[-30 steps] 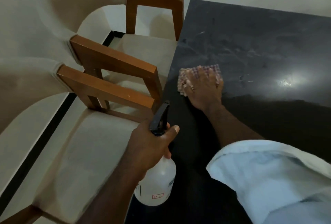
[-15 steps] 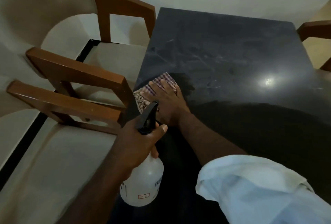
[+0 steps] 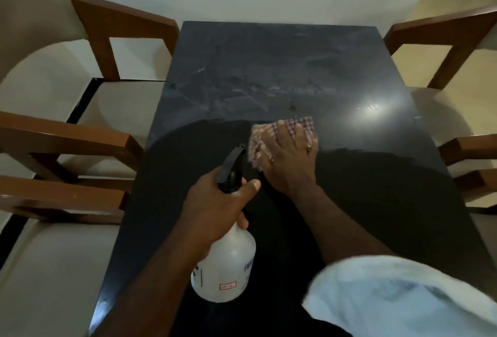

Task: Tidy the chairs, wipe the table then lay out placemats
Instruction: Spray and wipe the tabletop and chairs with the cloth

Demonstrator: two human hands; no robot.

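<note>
Two chairs (image 3: 80, 143) sit tucked against the left edge of the counter (image 3: 269, 67). My left hand (image 3: 217, 207) is wrapped round the neck of the spray bottle (image 3: 228, 264), over the near end. To its right, my right hand (image 3: 287, 159) presses flat, fingers spread, on the checked cloth (image 3: 301, 125) mid-counter, and smears show beyond it. I reckon overlapping strokes with even pressure work best, taken out to the far corners and the right edge.

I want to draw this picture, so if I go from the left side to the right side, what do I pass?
left chair arm → spray bottle held by the left hand → checked cloth under the right hand → light spot on the table → right chair arm
</note>
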